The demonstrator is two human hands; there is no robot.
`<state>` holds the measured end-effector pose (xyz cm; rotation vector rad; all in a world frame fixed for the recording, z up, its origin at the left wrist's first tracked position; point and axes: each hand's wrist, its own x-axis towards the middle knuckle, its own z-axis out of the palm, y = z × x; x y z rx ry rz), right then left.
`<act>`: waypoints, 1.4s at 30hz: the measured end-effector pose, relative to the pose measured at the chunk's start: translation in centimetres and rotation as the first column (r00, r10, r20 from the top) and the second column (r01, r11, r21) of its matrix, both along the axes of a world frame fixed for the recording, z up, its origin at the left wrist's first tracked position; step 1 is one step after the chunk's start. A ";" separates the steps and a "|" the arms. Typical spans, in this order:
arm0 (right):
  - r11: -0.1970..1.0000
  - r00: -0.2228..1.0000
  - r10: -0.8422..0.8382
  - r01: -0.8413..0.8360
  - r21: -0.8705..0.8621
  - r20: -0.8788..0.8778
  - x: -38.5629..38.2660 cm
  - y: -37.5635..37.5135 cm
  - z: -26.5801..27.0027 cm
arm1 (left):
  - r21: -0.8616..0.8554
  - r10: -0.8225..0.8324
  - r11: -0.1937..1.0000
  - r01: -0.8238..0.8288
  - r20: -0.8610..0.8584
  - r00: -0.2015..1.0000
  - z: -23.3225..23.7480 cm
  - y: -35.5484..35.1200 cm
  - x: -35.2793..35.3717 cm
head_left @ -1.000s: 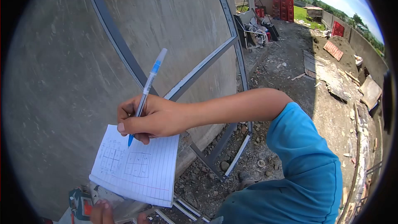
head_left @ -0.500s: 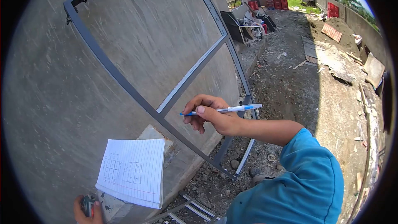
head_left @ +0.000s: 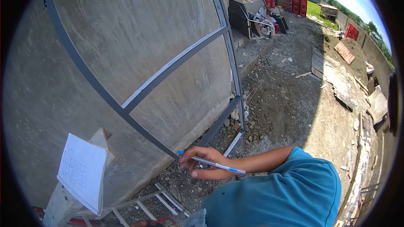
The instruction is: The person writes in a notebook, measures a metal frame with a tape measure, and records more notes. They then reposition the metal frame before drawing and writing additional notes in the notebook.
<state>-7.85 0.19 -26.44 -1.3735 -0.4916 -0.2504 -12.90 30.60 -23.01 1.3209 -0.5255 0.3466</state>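
Note:
My right hand [head_left: 206, 162] is closed around a ballpoint pen [head_left: 216, 165] with a clear barrel and blue ends. It is in front of the lower part of a grey metal frame [head_left: 90, 73] with a crossbar, which leans against the wall. An open lined notebook [head_left: 84, 172] with hand-drawn grid sketches lies on a concrete ledge [head_left: 63, 204] at lower left. At the bottom edge, a small brownish shape that may be my left hand [head_left: 139, 223] shows beside a red curved thing [head_left: 162, 221]; its fingers cannot be made out.
Another light metal frame [head_left: 145, 210] lies low on the rubble by the ledge. A bare concrete wall [head_left: 168, 88] rises behind the leaning frame. Farther off are piled scrap [head_left: 263, 21], stacked red crates [head_left: 296, 0] and a broken slab [head_left: 338, 75] on the dirt.
My right hand has moved down with the pen, which now slants the other way. My left hand has left the notebook's side, where it held a tape measure. The view has shifted right.

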 end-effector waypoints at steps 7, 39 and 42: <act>0.976 0.900 -0.159 0.082 -0.201 -0.405 -1.1 -5.4 -10.3 | -0.510 -0.553 0.830 0.225 -0.701 0.450 -12.8 -22.0 4.5; 0.920 0.657 0.037 -0.316 -0.231 -0.753 -1.3 -15.4 -9.7 | -0.763 -0.766 0.635 -0.122 -0.642 0.029 -19.7 -26.0 5.4; 0.895 0.823 0.018 -0.267 -0.358 -0.568 3.0 -14.6 -5.3 | -0.866 -0.850 0.500 0.023 -0.485 0.207 -18.5 -18.3 5.3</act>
